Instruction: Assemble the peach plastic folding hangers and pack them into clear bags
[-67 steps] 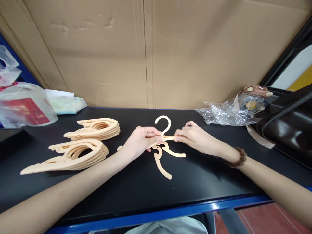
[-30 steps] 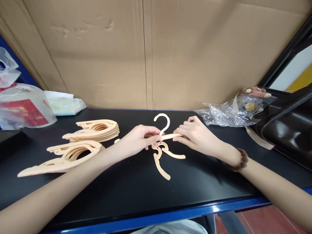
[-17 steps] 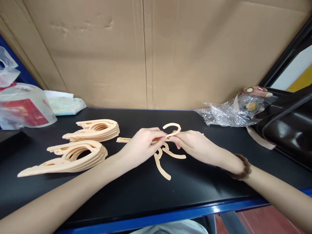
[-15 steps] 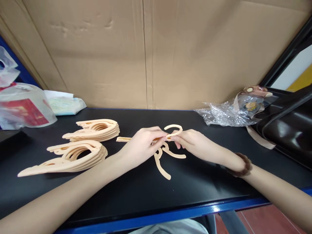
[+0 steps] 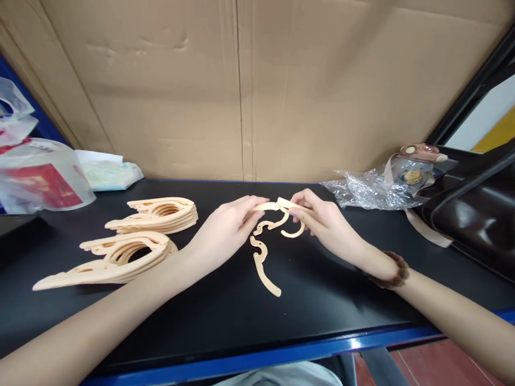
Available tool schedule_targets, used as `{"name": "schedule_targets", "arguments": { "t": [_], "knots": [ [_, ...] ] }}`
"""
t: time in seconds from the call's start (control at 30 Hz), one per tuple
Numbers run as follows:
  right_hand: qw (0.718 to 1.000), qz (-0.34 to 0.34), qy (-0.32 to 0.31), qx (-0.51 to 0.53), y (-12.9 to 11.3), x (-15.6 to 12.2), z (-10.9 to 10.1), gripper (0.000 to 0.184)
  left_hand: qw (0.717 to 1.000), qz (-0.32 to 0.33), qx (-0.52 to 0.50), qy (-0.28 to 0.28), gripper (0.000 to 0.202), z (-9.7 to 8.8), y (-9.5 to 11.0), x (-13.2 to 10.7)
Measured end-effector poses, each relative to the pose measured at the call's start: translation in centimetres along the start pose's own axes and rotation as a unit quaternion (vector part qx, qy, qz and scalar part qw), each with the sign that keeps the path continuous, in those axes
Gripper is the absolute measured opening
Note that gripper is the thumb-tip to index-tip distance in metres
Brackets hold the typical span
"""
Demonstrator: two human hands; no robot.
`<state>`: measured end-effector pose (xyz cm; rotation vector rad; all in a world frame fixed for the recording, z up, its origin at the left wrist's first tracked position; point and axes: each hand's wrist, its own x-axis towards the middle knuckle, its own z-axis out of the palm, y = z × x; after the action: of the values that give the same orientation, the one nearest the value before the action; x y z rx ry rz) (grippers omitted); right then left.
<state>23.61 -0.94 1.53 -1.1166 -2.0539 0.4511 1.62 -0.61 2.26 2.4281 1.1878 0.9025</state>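
Between my two hands is a beige plastic folding hanger [image 5: 269, 206], held just above the table. My left hand [image 5: 231, 221] is closed, pinching its left part with thumb and fingertips. The right part is gripped in my right hand [image 5: 321, 217], whose fingers are closed too. A curved hook [image 5: 295, 234] points down below my right fingers; its join is partly hidden. Under the hands lies one loose curved hanger arm [image 5: 266, 276] on the black table [image 5: 225, 321]. Another curved piece [image 5: 270, 225] is just behind it, near my left fingertips.
Two stacks of folded beige hangers, a rear stack [image 5: 156, 214] and a front stack [image 5: 132, 260], lie left of my left arm. Crumpled clear plastic [image 5: 358, 190] and a dark bag [image 5: 478, 209] are at right. A plastic bag [image 5: 44, 177] stands at left; cardboard [image 5: 181, 96] closes the back.
The held hanger has turned over: its hook pointed up and now points down. My right hand has risen slightly. The rear loose piece now lies at a different angle.
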Motion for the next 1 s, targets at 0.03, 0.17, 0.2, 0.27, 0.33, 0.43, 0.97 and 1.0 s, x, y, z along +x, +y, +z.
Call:
{"name": "schedule_targets", "arguments": {
  "t": [0.03,0.17,0.2,0.27,0.33,0.43,0.97,1.0],
  "knots": [
    [1.000,0.008,0.011,0.014,0.1,0.0,0.0,0.019,0.999,-0.019,-0.045,-0.005,0.029,0.0,0.1,0.0],
    [0.993,0.047,0.013,0.106,0.2,0.0,0.2,0.026,0.972,-0.082,-0.216,-0.030,0.028,0.5,0.4,0.1],
    [0.990,0.053,-0.003,0.134,0.2,-0.1,0.3,0.028,0.964,-0.089,-0.249,-0.026,0.027,0.7,0.5,0.1],
    [0.982,0.048,-0.051,0.176,0.0,-0.3,0.6,0.031,0.949,-0.099,-0.298,-0.010,0.024,1.1,0.7,0.1],
    [0.977,0.016,-0.106,0.183,-0.3,-0.5,0.9,0.032,0.936,-0.112,-0.335,0.004,0.023,1.3,0.8,0.1],
    [0.974,-0.030,-0.168,0.146,-0.7,-0.8,1.4,0.035,0.918,-0.128,-0.376,0.004,0.022,1.3,1.0,0.1],
    [0.998,-0.010,-0.065,0.023,-0.9,-0.8,0.3,0.024,0.929,-0.135,-0.342,-0.035,0.019,0.8,1.7,-0.4],
    [0.997,-0.031,-0.058,-0.029,-1.0,-0.8,0.3,0.024,0.930,-0.130,-0.340,-0.045,0.019,0.8,1.6,-0.3]
  ]
}}
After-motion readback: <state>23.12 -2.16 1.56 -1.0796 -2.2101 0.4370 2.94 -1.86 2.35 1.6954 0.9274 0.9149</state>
